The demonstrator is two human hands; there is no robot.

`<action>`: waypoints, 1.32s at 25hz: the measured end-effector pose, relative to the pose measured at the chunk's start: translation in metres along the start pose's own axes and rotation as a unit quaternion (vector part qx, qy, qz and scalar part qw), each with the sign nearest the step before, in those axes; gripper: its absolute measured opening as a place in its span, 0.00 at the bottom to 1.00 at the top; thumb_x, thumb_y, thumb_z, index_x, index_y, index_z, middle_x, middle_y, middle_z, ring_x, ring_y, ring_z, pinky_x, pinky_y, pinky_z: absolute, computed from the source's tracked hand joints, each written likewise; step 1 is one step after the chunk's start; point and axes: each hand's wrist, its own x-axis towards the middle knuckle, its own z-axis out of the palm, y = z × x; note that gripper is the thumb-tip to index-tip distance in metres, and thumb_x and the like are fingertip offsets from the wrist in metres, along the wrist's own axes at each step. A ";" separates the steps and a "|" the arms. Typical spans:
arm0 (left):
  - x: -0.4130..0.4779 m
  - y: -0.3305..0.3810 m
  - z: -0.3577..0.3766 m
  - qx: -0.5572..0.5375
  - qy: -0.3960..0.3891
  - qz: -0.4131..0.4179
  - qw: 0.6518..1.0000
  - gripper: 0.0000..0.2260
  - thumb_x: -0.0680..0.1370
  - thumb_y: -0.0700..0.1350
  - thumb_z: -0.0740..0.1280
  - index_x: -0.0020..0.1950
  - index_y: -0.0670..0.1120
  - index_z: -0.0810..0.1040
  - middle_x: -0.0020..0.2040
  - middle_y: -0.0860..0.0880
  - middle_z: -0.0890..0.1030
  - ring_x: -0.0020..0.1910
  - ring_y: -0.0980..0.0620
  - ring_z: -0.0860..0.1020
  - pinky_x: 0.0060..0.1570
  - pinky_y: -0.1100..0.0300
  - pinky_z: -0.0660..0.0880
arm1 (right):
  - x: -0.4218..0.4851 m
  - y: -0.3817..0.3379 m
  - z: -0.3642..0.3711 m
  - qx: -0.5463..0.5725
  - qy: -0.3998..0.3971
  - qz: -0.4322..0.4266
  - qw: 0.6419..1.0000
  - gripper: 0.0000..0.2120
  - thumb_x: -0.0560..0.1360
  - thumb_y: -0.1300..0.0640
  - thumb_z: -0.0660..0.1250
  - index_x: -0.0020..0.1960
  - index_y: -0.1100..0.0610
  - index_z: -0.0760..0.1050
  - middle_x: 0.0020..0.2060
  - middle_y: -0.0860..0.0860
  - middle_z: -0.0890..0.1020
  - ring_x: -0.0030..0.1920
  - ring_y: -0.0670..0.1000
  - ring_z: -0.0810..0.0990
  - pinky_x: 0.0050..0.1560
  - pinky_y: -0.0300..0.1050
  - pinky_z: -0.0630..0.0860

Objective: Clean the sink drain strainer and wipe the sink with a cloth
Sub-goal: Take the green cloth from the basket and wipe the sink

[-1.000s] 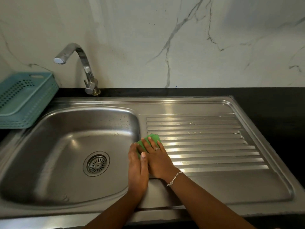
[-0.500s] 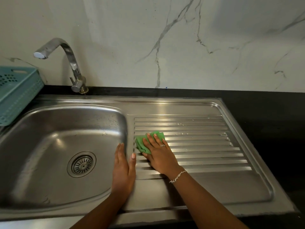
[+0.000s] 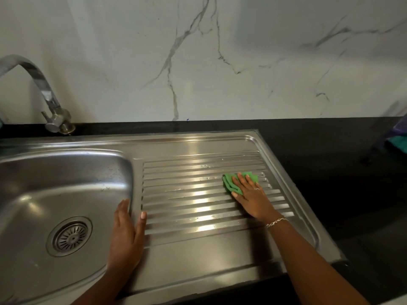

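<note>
A steel sink point(image 3: 66, 172) fills the left of the view, with its round drain strainer point(image 3: 70, 236) seated in the basin floor. To its right lies the ribbed drainboard point(image 3: 187, 194). My right hand point(image 3: 253, 197) presses a folded green cloth point(image 3: 230, 183) flat on the ribs near the drainboard's far right. Fingers cover much of the cloth. My left hand point(image 3: 127, 232) rests palm down on the ridge between basin and drainboard, fingers together, holding nothing.
A curved steel tap point(image 3: 41, 89) stands at the back left. Black countertop point(image 3: 352, 183) surrounds the sink on the right and behind, below a white marble wall. Something blue and teal point(image 3: 399, 137) shows at the right edge. Small water drops point(image 3: 206, 166) lie on the upper ribs.
My right hand has slid the green cloth rightward along the ribs, from beside the basin to the drainboard's right part. My left hand stays on the ridge. The view shifted right; the blue basket left view.
</note>
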 end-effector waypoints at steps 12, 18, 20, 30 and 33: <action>0.001 -0.001 0.002 0.029 -0.005 0.008 1.000 0.23 0.77 0.44 0.59 0.70 0.35 0.62 0.70 0.34 0.65 0.69 0.36 0.65 0.68 0.43 0.62 | -0.008 0.069 -0.008 0.026 0.041 0.076 0.996 0.27 0.81 0.49 0.52 0.76 0.52 0.46 0.77 0.52 0.47 0.77 0.56 0.43 0.76 0.54 0.43; 0.001 0.002 0.002 0.016 -0.020 0.010 1.000 0.29 0.75 0.55 0.56 0.69 0.37 0.63 0.69 0.36 0.66 0.68 0.37 0.66 0.68 0.43 0.64 | 0.003 0.065 -0.012 -0.001 0.044 0.089 0.995 0.27 0.81 0.48 0.52 0.76 0.53 0.46 0.77 0.53 0.48 0.77 0.56 0.44 0.76 0.54 0.44; 0.001 0.003 0.004 0.020 -0.018 0.010 1.000 0.27 0.77 0.55 0.57 0.69 0.37 0.63 0.69 0.37 0.66 0.68 0.37 0.67 0.67 0.43 0.64 | 0.008 0.062 -0.014 -0.025 0.047 0.095 0.994 0.28 0.81 0.47 0.51 0.76 0.53 0.46 0.77 0.53 0.48 0.77 0.57 0.46 0.76 0.54 0.45; -0.001 0.009 0.003 0.012 -0.012 0.014 1.000 0.29 0.73 0.55 0.55 0.68 0.39 0.65 0.68 0.38 0.69 0.65 0.38 0.71 0.64 0.46 0.67 | 0.018 0.008 0.001 -0.058 0.029 0.089 0.994 0.29 0.81 0.44 0.48 0.76 0.51 0.41 0.77 0.53 0.45 0.77 0.58 0.43 0.75 0.58 0.44; -0.001 0.009 0.003 0.003 -0.008 0.018 1.000 0.29 0.73 0.56 0.54 0.68 0.39 0.65 0.67 0.39 0.70 0.64 0.39 0.72 0.63 0.48 0.68 | 0.018 -0.023 0.007 -0.053 0.032 0.063 0.996 0.29 0.81 0.44 0.48 0.76 0.51 0.42 0.78 0.53 0.45 0.77 0.58 0.43 0.75 0.57 0.43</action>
